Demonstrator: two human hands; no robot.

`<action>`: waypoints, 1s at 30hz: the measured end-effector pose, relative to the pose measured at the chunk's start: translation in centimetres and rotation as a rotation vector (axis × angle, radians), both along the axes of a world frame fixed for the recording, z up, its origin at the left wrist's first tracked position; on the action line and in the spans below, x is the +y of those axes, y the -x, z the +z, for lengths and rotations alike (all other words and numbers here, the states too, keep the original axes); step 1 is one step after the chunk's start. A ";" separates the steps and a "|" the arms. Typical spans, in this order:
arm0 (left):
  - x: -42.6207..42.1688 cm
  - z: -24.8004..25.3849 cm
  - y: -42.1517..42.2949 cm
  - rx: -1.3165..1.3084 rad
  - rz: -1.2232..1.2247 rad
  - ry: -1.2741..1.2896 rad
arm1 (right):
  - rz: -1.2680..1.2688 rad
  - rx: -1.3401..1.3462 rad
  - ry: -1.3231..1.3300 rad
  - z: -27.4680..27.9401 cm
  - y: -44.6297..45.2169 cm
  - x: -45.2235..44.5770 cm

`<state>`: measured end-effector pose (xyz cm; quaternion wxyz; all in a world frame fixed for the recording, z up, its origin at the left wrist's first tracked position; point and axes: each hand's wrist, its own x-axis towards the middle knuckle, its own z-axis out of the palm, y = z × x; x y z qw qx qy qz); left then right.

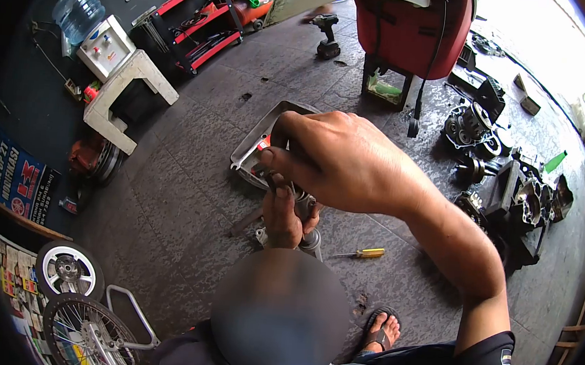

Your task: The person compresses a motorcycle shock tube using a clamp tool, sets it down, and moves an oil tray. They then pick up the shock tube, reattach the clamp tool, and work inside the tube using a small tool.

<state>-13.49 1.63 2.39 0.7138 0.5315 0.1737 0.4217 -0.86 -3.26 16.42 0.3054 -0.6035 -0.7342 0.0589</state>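
My right hand (345, 159) reaches in from the right, its thumb and fingertips closed just above my left hand. Whatever they pinch is too small or too hidden to make out. My left hand (283, 219) is upright with its fingers curled round a metal part (302, 200), mostly covered by the hands. Behind them lies a metal tray (280, 110) on the floor. A silver spanner (245, 156) rests across its left edge, beside a red-orange item (264, 142). Below my left hand, a grey cylindrical metal part (311, 241) shows partly.
A yellow-handled screwdriver (367, 253) lies on the floor to the right. Engine parts (473, 127) crowd the right side. A cordless drill (327, 36) and a red seat (412, 28) stand ahead. Wheels (68, 272), a water dispenser (108, 47) and a tool trolley (198, 23) are leftward.
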 end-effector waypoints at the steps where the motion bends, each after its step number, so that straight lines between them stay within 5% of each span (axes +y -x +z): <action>1: 0.0 0.0 0.0 0.002 0.002 -0.001 | 0.029 0.022 0.019 0.1 -0.2 0.0; 12: 1.6 -1.7 1.1 -0.100 -0.246 0.126 | -0.026 0.028 -0.053 -0.9 -0.1 0.4; 24: 0.9 -0.6 0.8 -0.073 -0.100 0.121 | -0.191 0.057 0.122 -1.7 -2.0 0.3; 30: 0.9 -0.4 1.1 -0.060 -0.051 -0.011 | -0.433 -0.042 0.322 -7.9 -9.6 1.8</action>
